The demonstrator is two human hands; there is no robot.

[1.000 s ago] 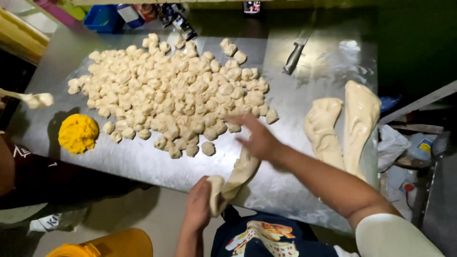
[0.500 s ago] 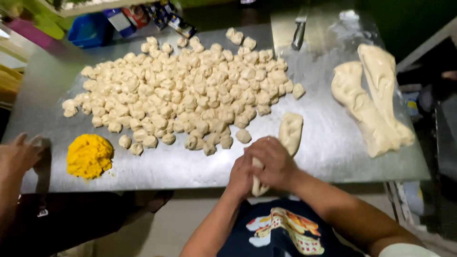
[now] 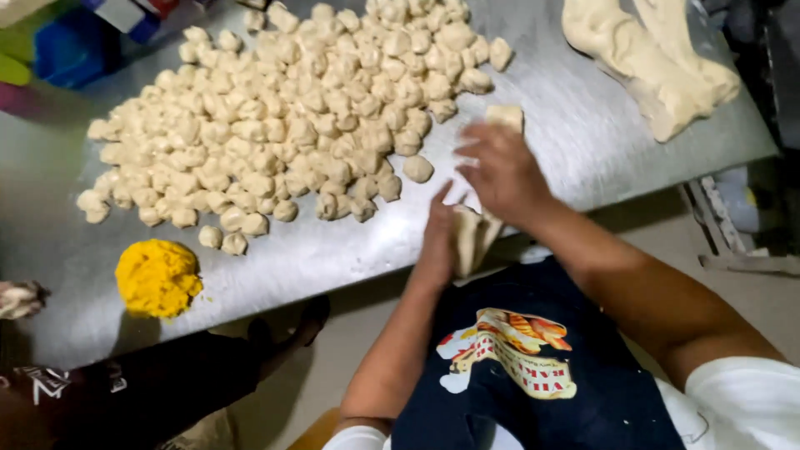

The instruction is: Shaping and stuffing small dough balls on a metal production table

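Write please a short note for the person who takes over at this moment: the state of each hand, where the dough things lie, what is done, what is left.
Left hand: at the table's near edge, holding a dough strip.
Right hand: spread over the strip's upper end, blurred; grip unclear.
Table: a big heap of small dough pieces in the middle, two long dough rolls at far right, a yellow mound at near left.
Done: many pieces cut.
Left: the strip and both rolls, still whole.

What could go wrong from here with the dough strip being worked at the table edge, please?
The dough strip hangs past the metal table edge between the left hand and right hand, so it might slip to the floor. The yellow mound also sits near the edge and could be knocked off.
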